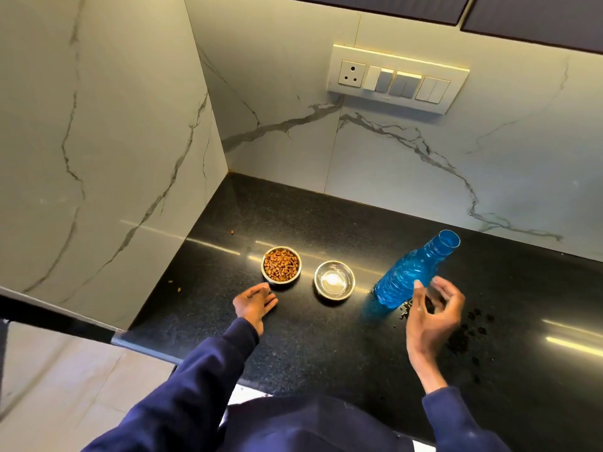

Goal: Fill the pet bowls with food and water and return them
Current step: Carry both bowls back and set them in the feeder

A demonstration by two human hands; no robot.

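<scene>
Two small steel bowls stand side by side on the black counter (293, 337). The left bowl (281, 265) is full of brown kibble. The right bowl (334, 280) holds what looks like clear water. An uncapped blue plastic bottle (411, 272) stands to the right of them. My left hand (254, 305) rests flat on the counter just in front of the kibble bowl, fingers apart, holding nothing. My right hand (434, 313) hovers beside the bottle's base with fingers spread, a fingertip at its side, not gripping it.
A few loose kibble pieces (178, 289) lie on the counter at the left. Dark crumbs (470, 331) are scattered at the right, under and behind my right hand. Marble walls close the corner at left and back, with a switch panel (396, 78) on the back wall.
</scene>
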